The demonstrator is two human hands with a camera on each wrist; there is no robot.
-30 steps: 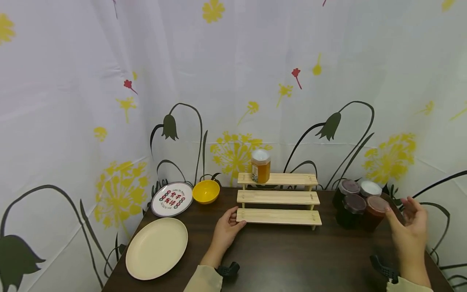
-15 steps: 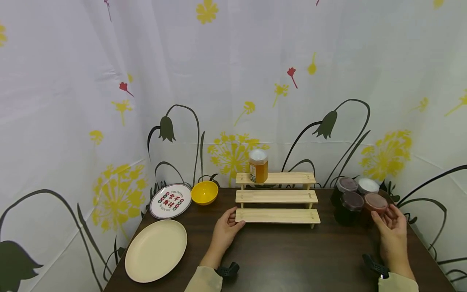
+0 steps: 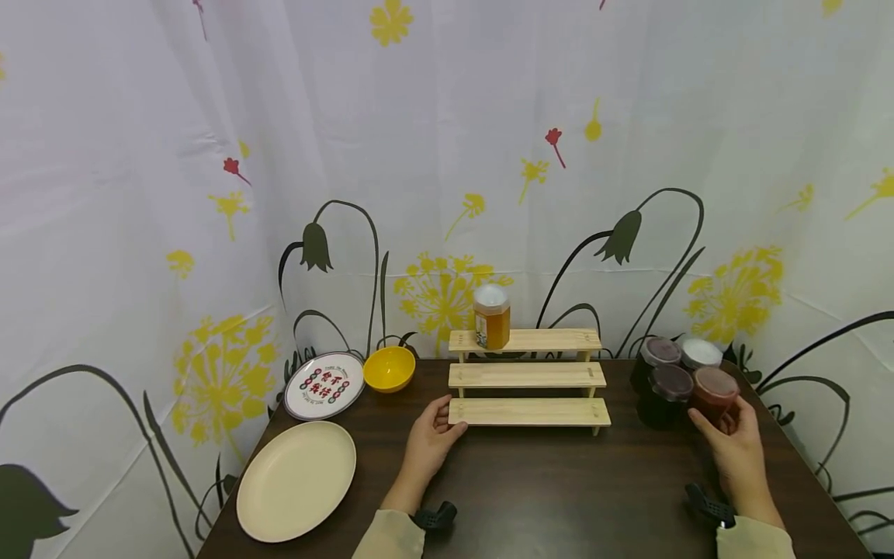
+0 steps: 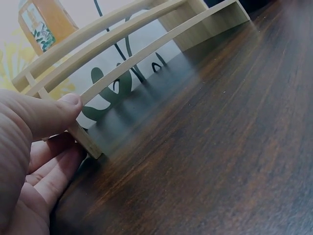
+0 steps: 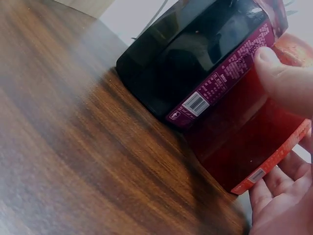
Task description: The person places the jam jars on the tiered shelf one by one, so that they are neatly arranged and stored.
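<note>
While both hands are engaged at the desk, the head view shows the left hand at the left end of a three-tier wooden rack and the right hand at the red jar. The red jar stands at the front right of a close group: a nearer dark jar to its left, a white-lidded jar and a farther dark jar at the back. A honey jar stands towards the left of the top tier.

Left wrist view: the left hand is nearly closed, thumb and fingers pinching the end of the lowest tier. An uneven pull could tilt or shift the rack and topple the honey jar.

Right wrist view: the right hand is partly closed round the red jar, thumb near its lid, fingers on the opposite side. The nearer dark jar appears to touch it; a slanted lift could drag or tip that neighbour. Smooth walls could cause slipping if the grip is light; grip firmness cannot be told.
</note>
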